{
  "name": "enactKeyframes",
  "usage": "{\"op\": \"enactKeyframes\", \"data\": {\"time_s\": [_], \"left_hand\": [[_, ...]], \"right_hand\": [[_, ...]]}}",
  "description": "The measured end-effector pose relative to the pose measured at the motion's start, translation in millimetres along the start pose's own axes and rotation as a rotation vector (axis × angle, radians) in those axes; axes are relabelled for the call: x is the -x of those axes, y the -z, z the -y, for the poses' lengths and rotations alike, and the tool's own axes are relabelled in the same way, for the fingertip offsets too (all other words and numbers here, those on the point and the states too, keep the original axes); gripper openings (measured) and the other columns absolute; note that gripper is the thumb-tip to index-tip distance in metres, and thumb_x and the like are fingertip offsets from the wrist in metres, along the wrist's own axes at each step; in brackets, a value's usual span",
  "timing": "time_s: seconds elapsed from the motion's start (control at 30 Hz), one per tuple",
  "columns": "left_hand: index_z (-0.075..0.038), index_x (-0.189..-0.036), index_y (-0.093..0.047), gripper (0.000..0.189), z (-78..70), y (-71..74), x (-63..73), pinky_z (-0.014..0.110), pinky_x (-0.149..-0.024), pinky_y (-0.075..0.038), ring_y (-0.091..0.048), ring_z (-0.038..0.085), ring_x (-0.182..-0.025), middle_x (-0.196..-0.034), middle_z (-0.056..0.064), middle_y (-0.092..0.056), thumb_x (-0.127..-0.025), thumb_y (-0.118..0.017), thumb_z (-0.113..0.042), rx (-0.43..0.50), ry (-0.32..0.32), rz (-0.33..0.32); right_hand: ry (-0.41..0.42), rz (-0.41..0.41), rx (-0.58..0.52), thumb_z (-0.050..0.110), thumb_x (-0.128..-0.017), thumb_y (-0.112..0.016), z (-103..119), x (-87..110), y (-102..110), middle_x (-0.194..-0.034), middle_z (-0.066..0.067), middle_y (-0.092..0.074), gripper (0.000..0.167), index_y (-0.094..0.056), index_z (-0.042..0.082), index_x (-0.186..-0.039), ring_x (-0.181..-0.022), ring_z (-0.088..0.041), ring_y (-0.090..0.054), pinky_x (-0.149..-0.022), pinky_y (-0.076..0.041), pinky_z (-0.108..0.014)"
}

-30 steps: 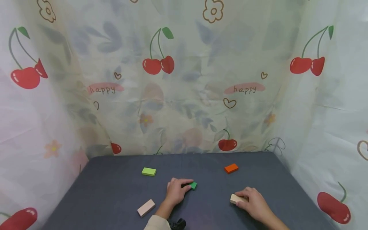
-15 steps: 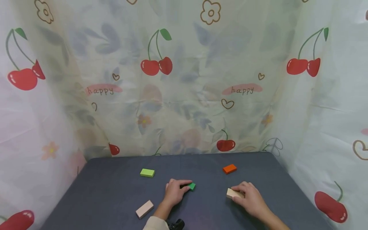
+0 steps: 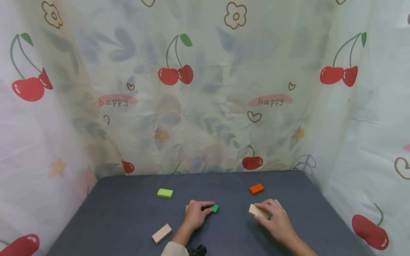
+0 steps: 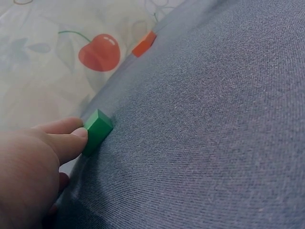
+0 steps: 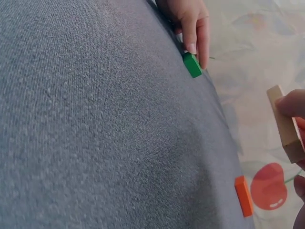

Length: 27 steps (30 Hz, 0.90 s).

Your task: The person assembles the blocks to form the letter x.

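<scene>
My left hand (image 3: 194, 215) pinches a green block (image 3: 215, 208) between thumb and fingers. In the left wrist view the green block (image 4: 98, 130) rests on the dark cloth, its near end covered by the fingertips. To the right, my right hand (image 3: 276, 219) grips a plain wooden block (image 3: 257, 211) by thumb and fingers. The right wrist view has this wooden block (image 5: 286, 123) held up off the table, with a shadow on the cloth below. An orange block (image 3: 257, 189) lies just beyond the right hand.
On the dark cloth-covered table (image 3: 128, 206) lie a lime-green block (image 3: 164, 193) at the back left and a pale pinkish block (image 3: 162, 233) left of the left wrist. A cherry-patterned curtain (image 3: 205, 89) encloses the back and sides.
My right hand has lifted the wooden block and carried it a little left and away from me. The left hand and the green block stay in place.
</scene>
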<state>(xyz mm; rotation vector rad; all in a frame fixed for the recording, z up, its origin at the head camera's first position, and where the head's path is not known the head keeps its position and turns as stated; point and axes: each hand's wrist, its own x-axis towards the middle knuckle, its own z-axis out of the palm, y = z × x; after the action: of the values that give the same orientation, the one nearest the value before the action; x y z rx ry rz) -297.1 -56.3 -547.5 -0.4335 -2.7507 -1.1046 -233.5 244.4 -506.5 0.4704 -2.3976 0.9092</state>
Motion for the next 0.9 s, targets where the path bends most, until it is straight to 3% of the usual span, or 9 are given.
{"op": "enactKeyframes", "data": {"time_s": [0.37,0.9], "left_hand": [[-0.027,-0.11,-0.076,0.023,0.5,-1.0,1.9,0.04,-0.075,-0.034,-0.052,0.021,-0.093,-0.108,-0.006,-0.071,-0.087,-0.073,-0.025,-0.014,-0.024,-0.04],[-0.028,-0.111,-0.076,0.024,2.1,-3.1,0.5,0.039,-0.075,-0.033,-0.051,0.02,-0.093,-0.109,-0.005,-0.07,-0.088,-0.072,-0.026,0.002,0.003,-0.032]], "right_hand": [[0.079,-0.14,-0.052,0.005,-0.066,-0.089,4,1.0,-13,-0.093,0.01,-0.06,0.04,-0.076,0.01,-0.103,-0.081,-0.008,-0.047,-0.063,-0.04,-0.024],[0.075,-0.259,-0.089,0.002,-0.061,-0.09,6,5.3,-55,-0.092,0.005,-0.062,0.044,-0.075,0.007,-0.102,-0.081,-0.01,-0.049,-0.067,-0.036,-0.017]]}}
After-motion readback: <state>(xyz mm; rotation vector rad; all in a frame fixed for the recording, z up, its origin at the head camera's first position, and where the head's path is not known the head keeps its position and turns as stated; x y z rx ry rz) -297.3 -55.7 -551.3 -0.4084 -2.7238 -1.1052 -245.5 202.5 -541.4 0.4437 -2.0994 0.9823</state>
